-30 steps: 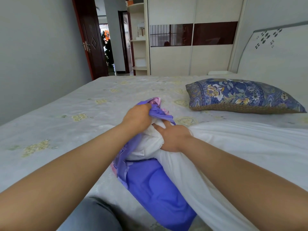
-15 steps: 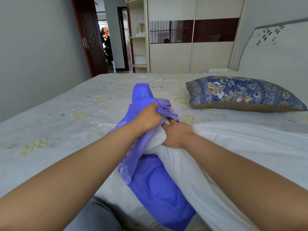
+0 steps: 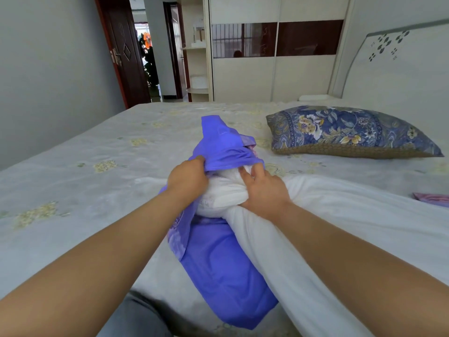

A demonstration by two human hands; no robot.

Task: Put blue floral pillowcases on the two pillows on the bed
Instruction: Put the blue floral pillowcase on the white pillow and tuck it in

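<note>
On the bed, the left hand grips the blue pillowcase by its opening edge, left of the white pillow. The right hand clutches the pillow's bunched end. The pillow's long axis runs rightward from that end; a covered floral pillow lies beyond it, with open sheet to its left.

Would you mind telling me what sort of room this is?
Most likely a home bedroom: a wide bed with a headboard, a floral pillow on it, and a sliding-door wardrobe behind.

Home bedroom, large bed, padded headboard, sliding-door wardrobe
</note>
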